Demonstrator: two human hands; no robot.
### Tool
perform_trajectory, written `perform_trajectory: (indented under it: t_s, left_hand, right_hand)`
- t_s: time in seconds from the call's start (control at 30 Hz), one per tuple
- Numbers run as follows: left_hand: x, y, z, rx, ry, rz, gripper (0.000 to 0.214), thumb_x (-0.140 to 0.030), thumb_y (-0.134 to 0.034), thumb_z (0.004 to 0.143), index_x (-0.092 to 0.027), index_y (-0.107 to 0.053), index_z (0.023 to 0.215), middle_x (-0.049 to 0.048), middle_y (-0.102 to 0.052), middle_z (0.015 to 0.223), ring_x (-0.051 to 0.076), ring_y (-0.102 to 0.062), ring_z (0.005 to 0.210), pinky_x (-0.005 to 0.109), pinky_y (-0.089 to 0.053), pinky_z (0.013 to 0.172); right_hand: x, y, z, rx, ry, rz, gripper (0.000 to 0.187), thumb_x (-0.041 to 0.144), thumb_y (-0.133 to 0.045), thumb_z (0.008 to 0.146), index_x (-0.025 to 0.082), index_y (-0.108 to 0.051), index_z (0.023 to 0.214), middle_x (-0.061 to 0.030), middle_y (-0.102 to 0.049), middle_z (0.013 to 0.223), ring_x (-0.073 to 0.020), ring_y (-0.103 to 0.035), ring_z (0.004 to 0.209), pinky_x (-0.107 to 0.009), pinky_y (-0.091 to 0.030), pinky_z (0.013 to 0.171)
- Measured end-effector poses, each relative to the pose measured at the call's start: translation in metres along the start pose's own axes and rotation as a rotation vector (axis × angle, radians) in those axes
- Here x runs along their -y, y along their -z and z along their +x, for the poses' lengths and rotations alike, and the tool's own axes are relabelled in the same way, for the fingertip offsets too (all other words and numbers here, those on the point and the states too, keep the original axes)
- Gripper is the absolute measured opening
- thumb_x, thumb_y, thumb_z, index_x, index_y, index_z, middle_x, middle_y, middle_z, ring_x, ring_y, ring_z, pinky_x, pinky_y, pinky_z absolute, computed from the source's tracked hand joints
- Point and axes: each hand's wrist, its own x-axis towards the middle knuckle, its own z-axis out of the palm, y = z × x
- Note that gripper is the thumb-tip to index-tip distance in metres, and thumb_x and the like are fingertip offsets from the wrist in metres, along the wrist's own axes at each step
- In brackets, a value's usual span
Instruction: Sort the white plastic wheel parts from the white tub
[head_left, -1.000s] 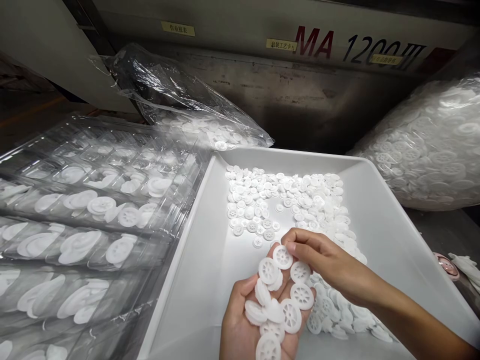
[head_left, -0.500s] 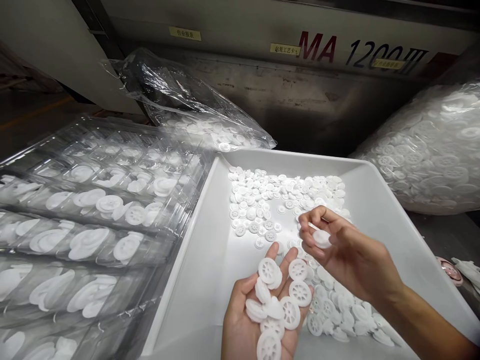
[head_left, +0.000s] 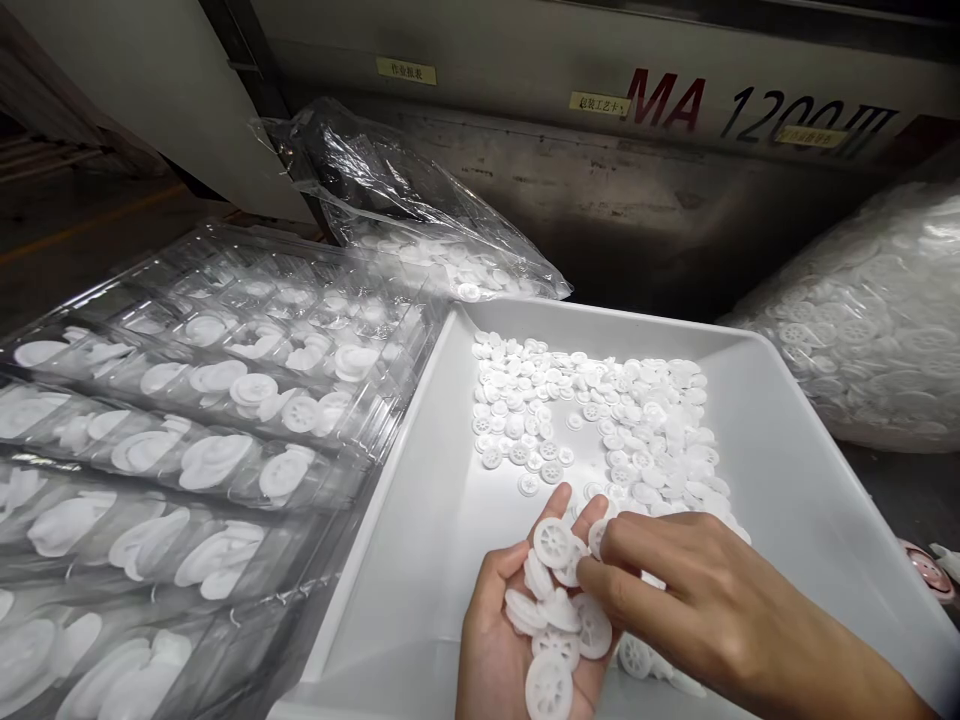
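My left hand lies palm up over the near part of a white tray, cupping several white spoked plastic wheels. My right hand reaches across from the right. Its curled fingertips press onto the wheels at the tips of my left fingers; whether it pinches one I cannot make out. Many more loose white wheels lie scattered in the far and right parts of the tray.
Clear blister trays holding white wheels are stacked at the left. An open plastic bag of wheels lies behind the tray, a full bag at the right. A grey machine panel marked MA 1200 runs along the back.
My right hand, which had lifted away with one wheel, has come back down onto the wheels in my left palm. The view has shifted slightly to the left.
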Motion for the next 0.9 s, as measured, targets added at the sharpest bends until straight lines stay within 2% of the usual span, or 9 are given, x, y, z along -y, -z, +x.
perform_trajectory:
  t_s: [0.13, 0.23, 0.3, 0.43, 0.53, 0.63, 0.73, 0.9]
  left_hand:
    - [0.000, 0.000, 0.000, -0.028, -0.032, -0.029, 0.033, -0.026, -0.041, 0.086, -0.023, -0.066, 0.107, 0.0107, -0.064, 0.118, 0.025, -0.055, 0.113, 0.038, -0.043, 0.090]
    - [0.002, 0.000, -0.001, -0.055, -0.035, -0.013, 0.032, -0.024, -0.041, 0.086, -0.022, -0.066, 0.106, 0.0103, -0.067, 0.112, 0.025, -0.056, 0.113, 0.043, -0.038, 0.097]
    - [0.003, -0.001, -0.002, -0.053, -0.028, -0.005, 0.032, -0.024, -0.042, 0.085, -0.020, -0.066, 0.107, 0.0106, -0.068, 0.111, 0.026, -0.056, 0.112, 0.045, -0.036, 0.099]
    - [0.005, -0.001, -0.004, -0.038, -0.034, -0.013, 0.033, -0.024, -0.042, 0.085, -0.018, -0.066, 0.106, 0.0097, -0.065, 0.117, 0.026, -0.054, 0.115, 0.045, -0.033, 0.103]
    - [0.004, -0.002, -0.003, -0.036, -0.030, -0.009, 0.033, -0.024, -0.042, 0.085, -0.018, -0.067, 0.104, 0.0097, -0.066, 0.115, 0.026, -0.055, 0.114, 0.046, -0.033, 0.103]
    - [0.004, -0.001, -0.001, -0.036, -0.030, -0.001, 0.033, -0.024, -0.042, 0.085, -0.018, -0.067, 0.105, 0.0102, -0.068, 0.111, 0.025, -0.057, 0.111, 0.045, -0.035, 0.101]
    - [0.004, -0.002, -0.001, -0.043, -0.040, -0.017, 0.032, -0.024, -0.043, 0.084, -0.018, -0.068, 0.103, 0.0089, -0.070, 0.106, 0.025, -0.058, 0.109, 0.044, -0.037, 0.100]
    - [0.001, -0.011, -0.004, -0.146, -0.020, 0.024, 0.036, -0.021, -0.037, 0.087, -0.015, -0.064, 0.110, 0.0089, -0.072, 0.100, 0.023, -0.061, 0.103, 0.043, -0.039, 0.098]
  right_hand:
    - [-0.007, 0.005, -0.008, 0.041, -0.057, 0.055, 0.009, 0.011, -0.046, 0.088, 0.016, -0.052, 0.090, 0.0001, -0.043, 0.067, -0.0110, -0.035, 0.055, -0.027, -0.027, 0.047]
    - [-0.013, 0.002, -0.011, 0.012, -0.097, 0.038, 0.014, 0.007, -0.048, 0.085, 0.018, -0.049, 0.094, -0.0009, -0.045, 0.072, -0.0107, -0.036, 0.056, -0.027, -0.028, 0.048]
    - [-0.016, -0.001, -0.011, 0.036, -0.111, 0.028, 0.016, 0.005, -0.047, 0.084, 0.019, -0.048, 0.092, -0.0022, -0.049, 0.078, -0.0102, -0.035, 0.056, -0.027, -0.029, 0.048]
    - [-0.018, -0.002, -0.009, 0.114, -0.162, 0.045, 0.017, 0.008, -0.045, 0.086, 0.020, -0.048, 0.098, -0.0037, -0.052, 0.089, -0.0099, -0.039, 0.056, -0.027, -0.031, 0.048]
    - [-0.018, -0.001, -0.009, 0.118, -0.180, 0.079, 0.012, 0.015, -0.045, 0.090, 0.021, -0.050, 0.099, -0.0039, -0.052, 0.093, -0.0096, -0.042, 0.058, -0.027, -0.033, 0.049]
    - [-0.018, 0.000, -0.010, 0.104, -0.187, 0.109, 0.015, 0.018, -0.045, 0.091, 0.021, -0.051, 0.104, -0.0038, -0.052, 0.093, -0.0094, -0.045, 0.060, -0.027, -0.034, 0.050]
    - [-0.017, -0.001, -0.011, 0.060, -0.184, 0.103, 0.014, 0.014, -0.046, 0.090, 0.020, -0.054, 0.099, -0.0027, -0.053, 0.091, -0.0089, -0.043, 0.058, -0.026, -0.033, 0.049]
    - [-0.016, -0.002, -0.012, -0.001, -0.180, 0.098, 0.025, 0.005, -0.045, 0.087, 0.021, -0.056, 0.102, -0.0017, -0.058, 0.093, -0.0102, -0.053, 0.064, -0.026, -0.037, 0.053]
